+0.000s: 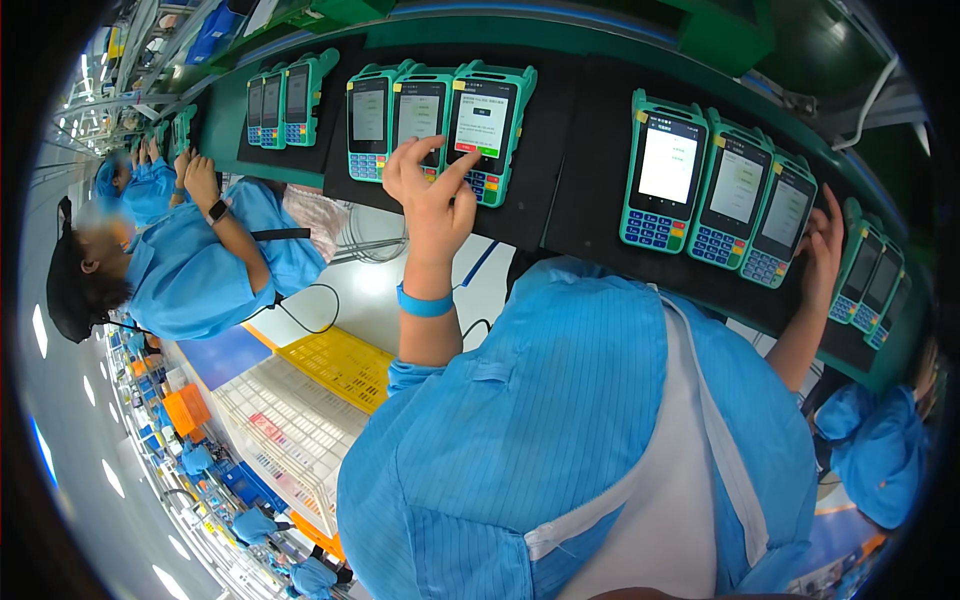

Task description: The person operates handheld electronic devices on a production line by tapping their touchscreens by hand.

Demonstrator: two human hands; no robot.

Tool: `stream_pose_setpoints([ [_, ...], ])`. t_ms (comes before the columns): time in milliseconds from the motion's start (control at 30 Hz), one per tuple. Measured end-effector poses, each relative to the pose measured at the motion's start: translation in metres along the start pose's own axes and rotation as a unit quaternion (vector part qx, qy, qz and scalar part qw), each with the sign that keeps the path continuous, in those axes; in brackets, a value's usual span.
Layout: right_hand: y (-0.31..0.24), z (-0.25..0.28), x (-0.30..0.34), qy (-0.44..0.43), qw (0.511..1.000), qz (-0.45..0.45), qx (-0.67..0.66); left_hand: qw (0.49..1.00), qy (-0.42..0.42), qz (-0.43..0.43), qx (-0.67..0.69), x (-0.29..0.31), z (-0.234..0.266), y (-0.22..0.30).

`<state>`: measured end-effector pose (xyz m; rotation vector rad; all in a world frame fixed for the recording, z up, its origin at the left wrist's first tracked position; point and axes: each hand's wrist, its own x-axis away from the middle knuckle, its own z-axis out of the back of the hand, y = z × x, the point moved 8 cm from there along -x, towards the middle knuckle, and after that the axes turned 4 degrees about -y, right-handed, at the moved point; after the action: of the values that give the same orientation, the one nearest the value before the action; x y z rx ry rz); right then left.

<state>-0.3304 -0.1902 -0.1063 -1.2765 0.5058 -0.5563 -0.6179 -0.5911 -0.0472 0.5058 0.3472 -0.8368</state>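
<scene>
My left hand is over a row of three green-cased payment terminals. Its fingers are spread, with one fingertip at the lower screen edge of the right-hand payment terminal, by a red on-screen button. The other fingertips overlap the lower part of the middle payment terminal; the left payment terminal is uncovered. My right hand rests beside the right edge of a payment terminal in a second row of three, fingers loosely extended. Next to that one lie another payment terminal and one with a brighter white screen.
Black mats cover the green bench. More terminals lie far left, others beyond my right hand. A co-worker in blue sits at left. Below the bench are a yellow basket and a white wire rack.
</scene>
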Motion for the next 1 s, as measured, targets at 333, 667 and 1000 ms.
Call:
stream_pose_setpoints([
  [333,0.005,0.0,0.001,-0.001,1.0,0.003,-0.014,0.997,0.058,0.04,0.013,0.0,0.012,-0.05],
  [667,0.004,0.001,-0.001,0.018,1.0,0.008,-0.013,0.957,0.177,0.16,-0.168,-0.015,0.043,-0.235],
  [1000,-0.01,-0.003,0.007,0.023,0.999,-0.008,-0.026,0.949,0.028,0.299,-0.093,-0.001,0.019,-0.242],
])
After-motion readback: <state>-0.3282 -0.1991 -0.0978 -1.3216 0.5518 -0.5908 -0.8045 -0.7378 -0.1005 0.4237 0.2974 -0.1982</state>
